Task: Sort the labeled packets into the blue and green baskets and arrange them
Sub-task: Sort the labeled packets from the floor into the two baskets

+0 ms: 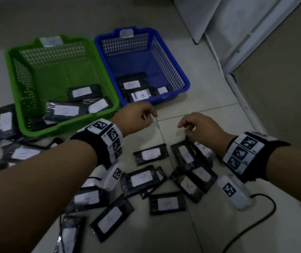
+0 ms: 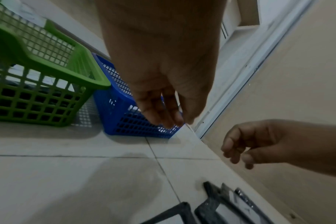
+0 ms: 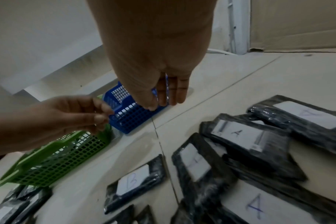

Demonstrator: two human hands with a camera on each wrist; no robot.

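A green basket and a blue basket stand side by side on the tiled floor. Black packets with white labels lie in both: one marked B in the green, one marked A and one marked B in the blue. Several more packets are scattered on the floor, among them a B packet and an A packet. My left hand hovers just before the blue basket's front wall, fingers loosely curled and holding nothing. My right hand hangs above the nearest floor packets, also holding nothing.
Another heap of packets lies left of the green basket. A white door frame and a wall close off the right side. A black cable loops across the floor at lower right.
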